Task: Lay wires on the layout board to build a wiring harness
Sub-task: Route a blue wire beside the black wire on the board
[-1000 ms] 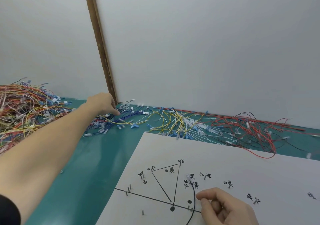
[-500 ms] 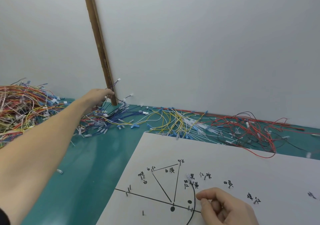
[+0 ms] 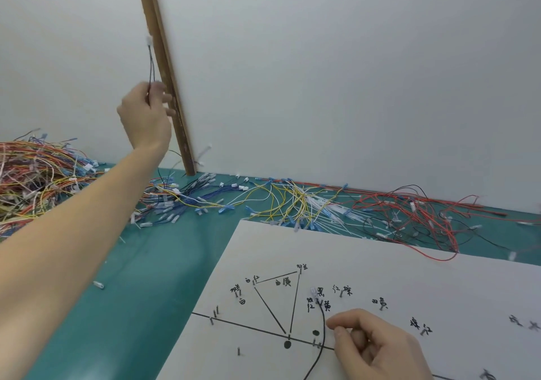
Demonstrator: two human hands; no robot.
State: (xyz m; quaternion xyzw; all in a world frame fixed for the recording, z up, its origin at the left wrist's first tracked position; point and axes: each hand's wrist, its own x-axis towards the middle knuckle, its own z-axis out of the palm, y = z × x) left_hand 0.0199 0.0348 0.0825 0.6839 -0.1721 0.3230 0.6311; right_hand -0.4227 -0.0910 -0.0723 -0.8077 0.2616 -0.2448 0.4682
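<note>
Step in hand, by my reading: fetching the next wire for the board. Left hand (image 3: pixel 145 114), upper left of frame, is raised in front of the wall with its fingers pinched on a thin dark wire (image 3: pixel 151 66); the wire's top end carries a small white connector (image 3: pixel 149 40) standing above the fingers beside the brown wooden strip (image 3: pixel 167 72), while its lower length trails down toward the blue wire pile (image 3: pixel 187 201) at mid-left. The layout board (image 3: pixel 380 268), a white sheet with drawn lines, handwritten labels and short pins, fills the lower right. Right hand (image 3: pixel 377 347), bottom right, rests on the board with fingers curled, fingertips at the black wire (image 3: pixel 323 321) already laid along a curved line; whether it actually pinches that wire, cannot tell. Next move likely calls for pulling the tail free of the pile without snagging neighbours, then bringing the connector to its labelled pin and routing along the drawn line.
</note>
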